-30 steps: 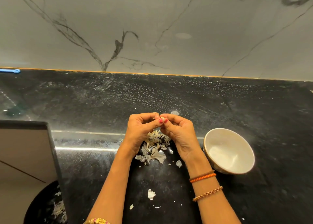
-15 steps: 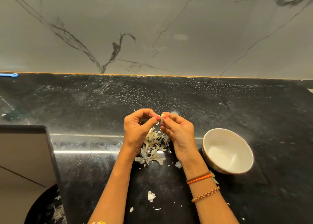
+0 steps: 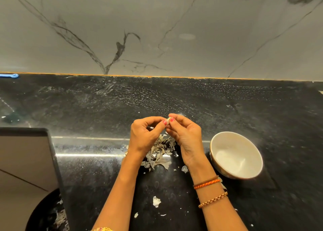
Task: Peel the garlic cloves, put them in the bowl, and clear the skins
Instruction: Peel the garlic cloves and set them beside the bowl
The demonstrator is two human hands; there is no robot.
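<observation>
A small pale garlic clove (image 3: 168,120) is pinched between the fingertips of my left hand (image 3: 146,136) and my right hand (image 3: 186,137), held above the black counter. Both thumbs press on it. Directly beneath my hands lies a heap of dry garlic skins (image 3: 160,152). A few loose skin scraps (image 3: 156,201) lie nearer to me on the counter. The white bowl (image 3: 257,154) stands to the right of my right hand; no clove shows inside it.
The black stone counter (image 3: 174,99) runs back to a grey marble wall. A dark bin (image 3: 35,213) with skins in it sits low at the left, beside a grey cabinet panel (image 3: 22,161). A blue object (image 3: 10,76) lies at the far left edge.
Both hands have lifted slightly and moved away from me with the clove; the thumbs have worked along it. The bowl and skin heap stay put.
</observation>
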